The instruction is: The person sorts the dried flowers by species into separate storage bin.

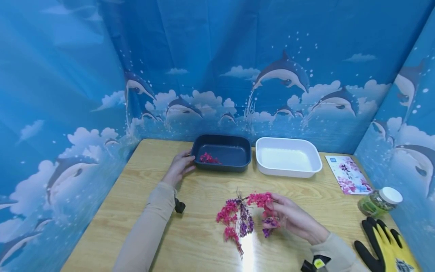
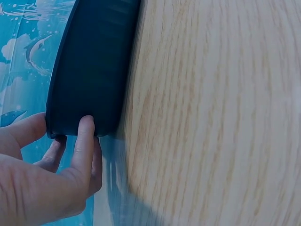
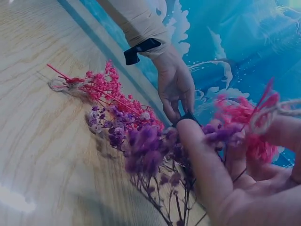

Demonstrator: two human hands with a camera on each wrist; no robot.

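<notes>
At the back of the table my left hand [image 1: 178,168] grips the left end of a dark rectangular dish [image 1: 222,166], thumb at the rim and fingers against its outer wall. A pink dried flower sprig [image 1: 209,158] lies inside that dish. My right hand [image 1: 293,218] holds a small bunch of pink dried flowers [image 1: 259,199] above the table, with a loop of twine [image 3: 264,118] showing by the fingers in the right wrist view. Beside it, purple dried flowers [image 1: 245,223] and a second pink bunch [image 1: 227,214] lie on the wood, stems overlapping.
A white rectangular dish [image 1: 289,172] stands right of the dark one. Along the table's right side are a floral printed card [image 1: 349,175], a white-lidded jar [image 1: 380,201] and yellow-and-black gloves [image 1: 391,245]. A blue dolphin-print curtain [image 1: 210,83] hangs behind the wooden table [image 1: 129,211].
</notes>
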